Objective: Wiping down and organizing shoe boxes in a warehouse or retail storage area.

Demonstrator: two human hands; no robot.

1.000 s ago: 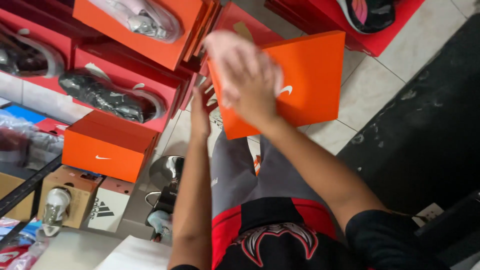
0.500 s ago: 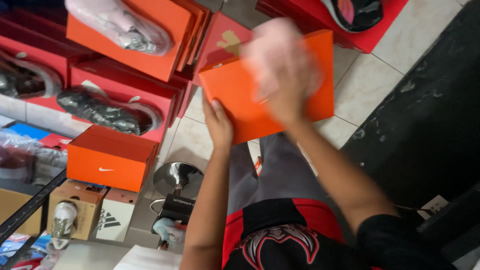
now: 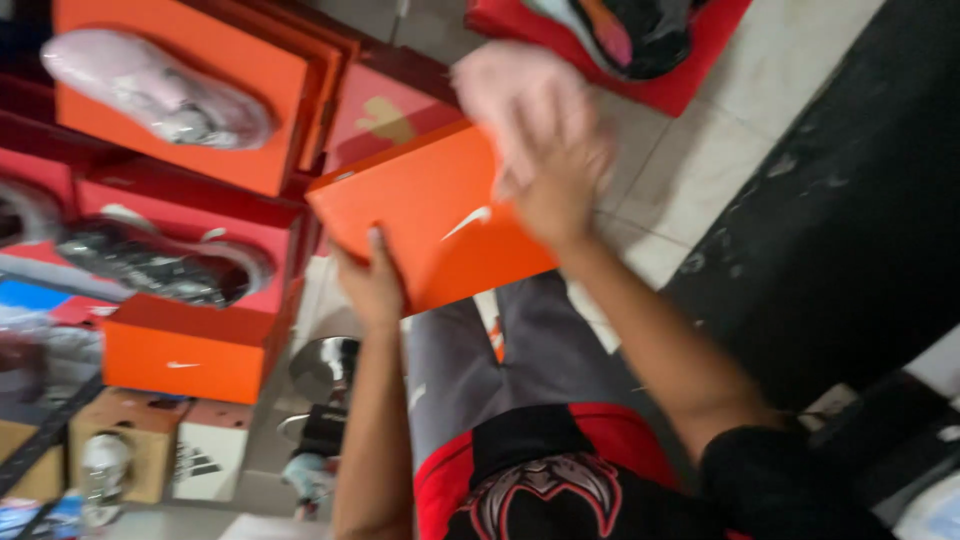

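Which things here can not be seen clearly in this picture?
- Pink cloth under the right hand, head view: motion blur; whether it is gripped or pressed is unclear.
- Orange shoebox: the left hand covers its lower corner.
- Dark shoe: cut off by the top edge.

Orange shoebox (image 3: 430, 215) — matt, smooth cardboard; pink cloth (image 3: 510, 95) — soft fabric; floor (image 3: 700, 150) — pale glazed tile beside dark rough matting (image 3: 850, 220).

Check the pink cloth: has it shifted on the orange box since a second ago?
Yes. The pink cloth under the right hand has slid from the middle of the orange box toward its far edge.
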